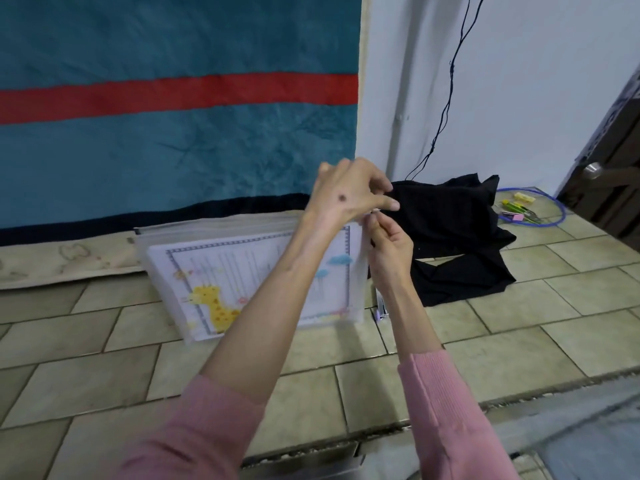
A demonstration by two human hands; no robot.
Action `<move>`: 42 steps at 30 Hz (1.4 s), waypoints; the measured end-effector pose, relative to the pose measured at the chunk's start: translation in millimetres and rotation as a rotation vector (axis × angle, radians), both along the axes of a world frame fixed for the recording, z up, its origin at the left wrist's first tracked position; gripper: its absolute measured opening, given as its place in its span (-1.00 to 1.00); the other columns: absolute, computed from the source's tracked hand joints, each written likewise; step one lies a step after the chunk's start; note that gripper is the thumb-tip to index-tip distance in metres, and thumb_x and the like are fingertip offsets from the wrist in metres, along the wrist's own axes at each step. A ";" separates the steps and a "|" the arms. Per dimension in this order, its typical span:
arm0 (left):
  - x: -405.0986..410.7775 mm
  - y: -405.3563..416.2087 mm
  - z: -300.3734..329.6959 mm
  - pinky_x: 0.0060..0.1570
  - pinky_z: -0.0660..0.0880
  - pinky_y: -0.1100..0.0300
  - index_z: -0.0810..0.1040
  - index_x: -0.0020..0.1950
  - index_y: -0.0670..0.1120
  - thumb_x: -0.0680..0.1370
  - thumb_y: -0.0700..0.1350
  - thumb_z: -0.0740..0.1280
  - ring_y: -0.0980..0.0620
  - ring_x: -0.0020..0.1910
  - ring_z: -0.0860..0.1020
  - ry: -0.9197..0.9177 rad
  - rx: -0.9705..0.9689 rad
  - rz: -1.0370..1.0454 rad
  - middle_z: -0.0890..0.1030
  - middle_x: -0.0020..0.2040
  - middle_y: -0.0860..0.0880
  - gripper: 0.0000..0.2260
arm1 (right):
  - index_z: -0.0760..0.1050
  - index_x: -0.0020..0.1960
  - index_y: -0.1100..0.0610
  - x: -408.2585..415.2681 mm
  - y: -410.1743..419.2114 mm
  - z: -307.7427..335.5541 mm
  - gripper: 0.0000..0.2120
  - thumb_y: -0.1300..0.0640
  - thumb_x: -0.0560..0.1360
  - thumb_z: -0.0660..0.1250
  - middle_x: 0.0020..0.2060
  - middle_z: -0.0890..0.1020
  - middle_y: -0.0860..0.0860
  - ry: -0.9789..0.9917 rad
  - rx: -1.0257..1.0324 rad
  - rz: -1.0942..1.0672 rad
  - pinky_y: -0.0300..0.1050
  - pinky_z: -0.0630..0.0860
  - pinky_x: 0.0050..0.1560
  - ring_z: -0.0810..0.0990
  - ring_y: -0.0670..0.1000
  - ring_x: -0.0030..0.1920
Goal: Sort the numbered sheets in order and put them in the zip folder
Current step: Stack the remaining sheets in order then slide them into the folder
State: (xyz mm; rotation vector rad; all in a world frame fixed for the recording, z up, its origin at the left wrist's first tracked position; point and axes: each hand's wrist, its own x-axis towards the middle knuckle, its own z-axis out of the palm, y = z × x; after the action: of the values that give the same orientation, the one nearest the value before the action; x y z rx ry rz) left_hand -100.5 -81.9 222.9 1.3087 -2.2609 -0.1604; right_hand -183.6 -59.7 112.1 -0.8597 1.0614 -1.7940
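A clear zip folder (166, 258) stands tilted on the tiled floor, with a stack of sheets inside it. The front sheet (221, 282) shows a yellow giraffe and a grey patterned border. My left hand (349, 195) reaches over the folder's upper right corner and pinches its top edge. My right hand (388, 251) is just below and to the right, with fingers curled on the small zip pull at that corner. Both forearms cross in front of the folder and hide its right part.
A blue blanket with a red stripe (173, 95) hangs behind. Black cloth (457, 237) lies on the floor to the right, and a black cable (446, 98) runs down the white wall. Small items and a blue hoop (533, 209) lie at far right.
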 end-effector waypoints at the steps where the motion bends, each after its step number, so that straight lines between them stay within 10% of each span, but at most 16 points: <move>1: -2.9 -1.9 -4.1 0.17 0.30 0.08 0.65 -0.05 0.08 0.37 0.15 0.42 0.11 -0.04 0.59 0.001 -0.015 0.000 0.68 -0.13 0.12 -0.77 | 0.55 0.09 0.33 -0.4 -0.1 -1.0 -0.80 0.25 0.54 0.29 -0.14 0.64 0.06 -0.012 -0.002 0.004 -0.25 0.52 0.02 0.60 -0.12 -0.13; 7: 14.4 -2.7 -13.3 0.13 0.21 0.11 0.64 -0.01 0.04 0.48 0.00 0.33 0.02 0.07 0.45 0.006 -0.109 -0.012 0.66 -0.07 0.07 -0.85 | 0.62 -0.05 0.14 -3.3 -3.0 -2.7 -0.71 -0.03 0.32 0.44 -0.12 0.67 0.05 -0.072 -0.012 0.042 -0.01 0.48 0.19 0.59 0.02 -0.02; 15: 119.3 5.3 -28.4 0.06 0.10 0.21 0.65 -0.12 0.11 0.44 0.07 0.38 0.14 0.04 0.41 0.122 -0.151 0.273 0.65 -0.13 0.14 -0.91 | 0.61 -0.11 0.05 -5.0 -10.6 -4.8 -0.90 0.19 0.51 0.34 -0.21 0.68 -0.09 0.032 0.016 -0.043 -0.07 0.53 0.15 0.62 -0.12 -0.12; 19: 204.3 17.8 -34.2 0.21 0.34 0.03 0.66 -0.17 0.12 0.42 0.09 0.41 0.12 0.02 0.57 0.193 -0.129 0.486 0.67 -0.17 0.10 -0.91 | 0.62 -0.13 0.02 -6.5 -10.6 -5.8 -0.94 0.10 0.48 0.37 -0.13 0.66 -0.02 0.036 0.014 -0.044 0.07 0.51 0.22 0.60 -0.02 -0.03; 27: 281.7 41.5 -66.2 -0.15 0.45 0.45 0.58 -0.11 0.02 0.50 -0.08 0.38 0.32 -0.22 0.56 0.797 0.033 0.598 0.62 -0.28 0.26 -1.00 | 0.60 -0.08 -0.01 0.6 -10.4 -7.3 -0.77 -0.11 0.33 0.39 -0.16 0.66 -0.13 0.071 -0.010 -0.003 -0.06 0.52 0.10 0.60 -0.14 -0.10; 30: 255.4 43.5 -99.5 -0.19 0.44 0.24 0.48 -0.09 0.03 0.60 0.04 0.18 0.12 -0.13 0.54 0.932 0.255 0.592 0.58 -0.12 0.14 -0.85 | 0.41 0.29 0.04 -0.9 -7.2 -26.5 -0.65 -0.06 0.55 0.24 0.07 0.58 -0.09 0.299 0.043 0.055 -0.15 0.45 0.17 0.54 -0.19 0.02; 35: 234.6 43.5 -157.8 -0.06 0.37 0.15 0.49 0.08 -0.16 0.55 0.19 0.18 -0.05 0.02 0.55 0.812 0.292 0.727 0.60 0.04 -0.10 -0.59 | 0.08 0.47 0.10 9.1 -2.3 -56.9 -0.48 0.09 0.59 0.20 -0.22 0.49 -0.01 0.606 0.127 -0.057 -0.47 0.37 -0.23 0.47 -0.19 -0.28; 42: 227.3 62.7 -216.5 0.12 0.41 0.01 0.25 0.46 -0.10 0.57 0.06 0.22 -0.22 0.26 0.45 0.496 0.265 0.788 0.49 0.29 -0.22 -0.50 | 0.28 0.42 0.10 39.9 15.7 -116.7 -0.61 0.14 0.60 0.09 0.20 0.44 0.19 1.129 0.444 -0.117 0.04 0.34 0.09 0.40 0.19 0.17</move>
State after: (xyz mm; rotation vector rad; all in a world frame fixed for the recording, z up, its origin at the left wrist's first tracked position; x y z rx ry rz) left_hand 126.9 -19.2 6.4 1.9385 -1.2360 -0.4467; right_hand -143.7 -44.0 -4.5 -1.5742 2.1295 -0.9769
